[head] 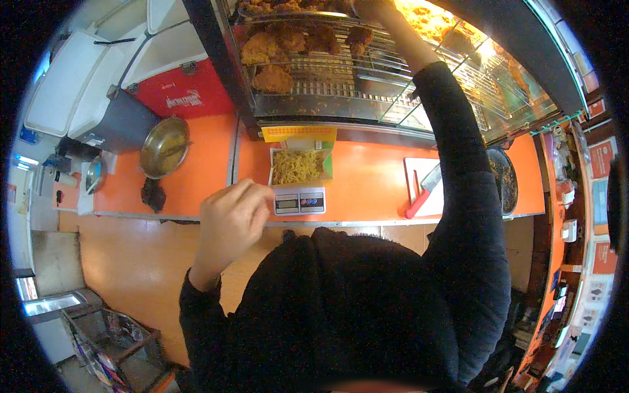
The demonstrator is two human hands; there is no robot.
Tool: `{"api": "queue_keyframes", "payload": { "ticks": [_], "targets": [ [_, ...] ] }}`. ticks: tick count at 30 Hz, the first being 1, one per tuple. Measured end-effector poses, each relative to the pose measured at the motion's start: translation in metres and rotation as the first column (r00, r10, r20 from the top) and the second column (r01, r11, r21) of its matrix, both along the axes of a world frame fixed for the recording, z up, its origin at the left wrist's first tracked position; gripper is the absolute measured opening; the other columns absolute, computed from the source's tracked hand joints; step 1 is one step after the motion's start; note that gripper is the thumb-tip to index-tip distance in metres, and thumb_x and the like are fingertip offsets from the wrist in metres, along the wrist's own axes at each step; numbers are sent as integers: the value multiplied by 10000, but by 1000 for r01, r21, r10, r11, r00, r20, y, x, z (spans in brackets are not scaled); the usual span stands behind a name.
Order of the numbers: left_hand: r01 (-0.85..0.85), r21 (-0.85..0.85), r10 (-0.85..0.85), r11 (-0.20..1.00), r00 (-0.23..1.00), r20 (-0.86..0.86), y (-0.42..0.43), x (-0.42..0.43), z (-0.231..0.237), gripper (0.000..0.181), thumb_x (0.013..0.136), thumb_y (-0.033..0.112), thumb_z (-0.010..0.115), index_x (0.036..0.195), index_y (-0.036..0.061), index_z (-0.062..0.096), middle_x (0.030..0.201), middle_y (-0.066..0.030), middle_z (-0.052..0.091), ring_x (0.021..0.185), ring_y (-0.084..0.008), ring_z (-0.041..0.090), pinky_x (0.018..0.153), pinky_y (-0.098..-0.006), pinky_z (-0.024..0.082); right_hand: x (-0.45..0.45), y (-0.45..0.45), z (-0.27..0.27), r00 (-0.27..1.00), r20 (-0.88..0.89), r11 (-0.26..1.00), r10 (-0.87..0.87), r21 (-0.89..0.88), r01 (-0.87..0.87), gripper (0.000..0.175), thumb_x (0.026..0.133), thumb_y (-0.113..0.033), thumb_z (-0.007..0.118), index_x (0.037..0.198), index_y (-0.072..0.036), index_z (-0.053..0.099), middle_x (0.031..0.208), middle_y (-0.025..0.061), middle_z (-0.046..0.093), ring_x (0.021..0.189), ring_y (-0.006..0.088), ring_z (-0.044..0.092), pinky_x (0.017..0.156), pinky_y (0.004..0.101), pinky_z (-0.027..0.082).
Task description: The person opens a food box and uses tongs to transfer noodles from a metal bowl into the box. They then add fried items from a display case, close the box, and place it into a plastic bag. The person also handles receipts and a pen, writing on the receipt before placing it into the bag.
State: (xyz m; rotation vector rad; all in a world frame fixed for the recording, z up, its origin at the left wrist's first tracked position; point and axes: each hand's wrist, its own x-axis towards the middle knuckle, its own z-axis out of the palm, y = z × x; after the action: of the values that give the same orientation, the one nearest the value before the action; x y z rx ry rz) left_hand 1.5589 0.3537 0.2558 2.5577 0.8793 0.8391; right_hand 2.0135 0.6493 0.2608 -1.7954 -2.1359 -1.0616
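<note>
My left hand (236, 221) hovers at the counter's front edge, just left of a digital kitchen scale (300, 200). Its fingers are loosely curled and blurred; nothing shows in it, though the palm is hidden. Behind the scale's display sits an open paper food box (328, 164) with shredded yellowish food (297, 167), perhaps cabbage or noodles. My right arm stretches up into a lit food warmer cabinet (314, 105). There my right hand (376, 9) is cut off by the top of the picture, near fried breaded pieces (322, 39) on wire racks; its grip cannot be seen.
Right of the scale, a red-handled knife (418, 203) lies on a white cutting board (432, 209), partly under my sleeve. Farther right is a dark round pan (503, 182). To the left stand a metal bowl (164, 147), a black cloth-like item (153, 195) and a red cooler box (182, 93).
</note>
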Motion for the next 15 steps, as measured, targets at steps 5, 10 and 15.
{"api": "queue_keyframes", "payload": {
  "ticks": [5, 10, 15],
  "targets": [
    [-117, -369, 156, 922, 985, 77, 8, -25, -52, 49, 757, 17, 535, 779, 33, 576, 714, -87, 577, 560, -186, 546, 517, -277, 423, -21, -14, 8, 987, -160, 973, -8, 225, 44, 230, 779, -204, 455, 788, -9, 576, 800, 197, 582, 836, 322, 539, 700, 427, 428],
    [-234, -461, 269, 856, 963, 11, 9, -56, -103, 52, 771, 36, 534, 799, 17, 573, 698, -99, 578, 559, -173, 538, 531, -267, 421, -28, -33, 25, 974, -207, 988, -87, 107, 111, 222, 781, -217, 461, 803, -24, 570, 775, 176, 581, 788, 301, 545, 652, 415, 428],
    [-262, -563, 295, 784, 955, -34, 12, -72, -139, 74, 773, 59, 538, 819, 12, 571, 696, -105, 576, 567, -157, 536, 547, -266, 424, -29, -51, 34, 963, -248, 989, -109, 67, 129, 216, 784, -229, 467, 818, -39, 564, 749, 155, 579, 740, 280, 552, 603, 403, 429]
  ]
}}
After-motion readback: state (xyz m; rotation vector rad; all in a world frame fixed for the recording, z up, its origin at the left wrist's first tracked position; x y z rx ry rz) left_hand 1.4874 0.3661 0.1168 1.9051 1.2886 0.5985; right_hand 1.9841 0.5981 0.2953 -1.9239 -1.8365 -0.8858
